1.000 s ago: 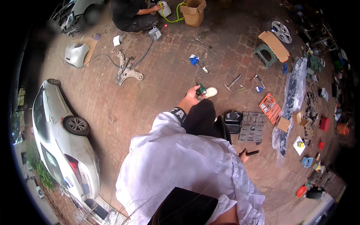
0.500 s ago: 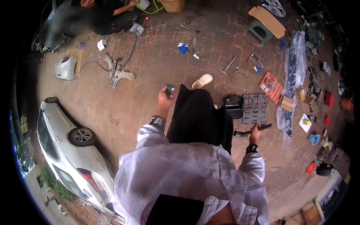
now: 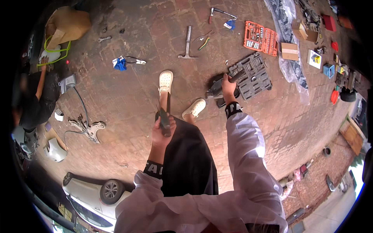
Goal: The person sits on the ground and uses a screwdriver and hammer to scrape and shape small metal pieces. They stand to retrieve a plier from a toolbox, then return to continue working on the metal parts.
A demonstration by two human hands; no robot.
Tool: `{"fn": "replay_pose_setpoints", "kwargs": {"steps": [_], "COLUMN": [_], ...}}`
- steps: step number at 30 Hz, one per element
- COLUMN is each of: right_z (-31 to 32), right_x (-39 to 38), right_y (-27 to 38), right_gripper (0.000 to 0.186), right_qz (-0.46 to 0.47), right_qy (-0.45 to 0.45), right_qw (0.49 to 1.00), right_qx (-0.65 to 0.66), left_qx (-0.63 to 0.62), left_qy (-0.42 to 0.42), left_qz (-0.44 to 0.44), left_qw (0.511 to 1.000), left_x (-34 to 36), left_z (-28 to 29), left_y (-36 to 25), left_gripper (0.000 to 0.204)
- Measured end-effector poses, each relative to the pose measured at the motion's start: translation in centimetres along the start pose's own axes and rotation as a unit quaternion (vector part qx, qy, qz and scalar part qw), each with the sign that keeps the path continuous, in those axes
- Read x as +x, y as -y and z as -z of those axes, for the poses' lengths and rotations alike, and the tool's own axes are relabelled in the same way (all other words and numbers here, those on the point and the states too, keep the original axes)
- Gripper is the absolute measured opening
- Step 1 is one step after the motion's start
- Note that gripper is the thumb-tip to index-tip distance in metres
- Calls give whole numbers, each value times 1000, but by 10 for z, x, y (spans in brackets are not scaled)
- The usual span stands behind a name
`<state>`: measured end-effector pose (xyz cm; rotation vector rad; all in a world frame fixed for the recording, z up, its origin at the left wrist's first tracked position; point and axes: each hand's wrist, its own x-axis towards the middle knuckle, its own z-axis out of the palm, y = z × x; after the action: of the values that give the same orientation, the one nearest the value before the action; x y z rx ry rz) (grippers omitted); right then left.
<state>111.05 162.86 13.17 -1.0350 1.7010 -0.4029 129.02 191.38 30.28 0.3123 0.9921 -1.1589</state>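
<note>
My left hand (image 3: 158,130) is closed around a dark green-handled tool (image 3: 164,119), held upright in front of my black trousers; its exact kind is unclear. My right hand (image 3: 229,88) grips a long black-handled tool (image 3: 237,75), its thick dark end (image 3: 213,93) pointing left; its kind is also hard to make out. Beneath and beside that hand an open black tool case (image 3: 254,91) with grey fittings lies on the brick floor, partly hidden by the hand and tool. My two cream clogs (image 3: 166,79) stand between the hands.
Ahead lie a hammer (image 3: 188,44), pliers (image 3: 204,43), a ratchet (image 3: 223,13), an orange socket set (image 3: 252,37) and pliers beside a blue-and-white glove (image 3: 121,63). A person (image 3: 40,89) works at left, near a metal control arm (image 3: 93,130). A white car (image 3: 87,194) stands behind left.
My view has turned rightward, and both hands have moved forward with their tools. The right hand has come over the black case. My clogs now show more fully.
</note>
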Motion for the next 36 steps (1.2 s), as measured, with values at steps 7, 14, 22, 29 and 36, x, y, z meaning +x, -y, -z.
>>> {"fn": "replay_pose_setpoints", "kwargs": {"steps": [7,14,22,29,36], "right_z": [-148,-225,-220,-176,-88], "right_x": [134,206,264,177,20], "right_y": [-37,-62,-116,-104,-38], "right_gripper": [39,69,50,38,30], "right_qz": [-49,-82,0,3,90], "right_qy": [-123,-67,-45,-18,-15], "right_qw": [979,929,930,999,996], "right_qx": [-154,-354,-366,-43,14], "left_qx": [28,145,225,277,386], "left_qy": [-71,-84,-83,-139,-147], "left_qz": [53,-29,69,27,34], "left_qw": [996,985,968,951,910], "left_x": [126,166,171,178,130], "left_z": [27,7,9,40,76], "left_y": [-5,-14,-4,-3,-24], "left_gripper": [27,32,32,27,26]}}
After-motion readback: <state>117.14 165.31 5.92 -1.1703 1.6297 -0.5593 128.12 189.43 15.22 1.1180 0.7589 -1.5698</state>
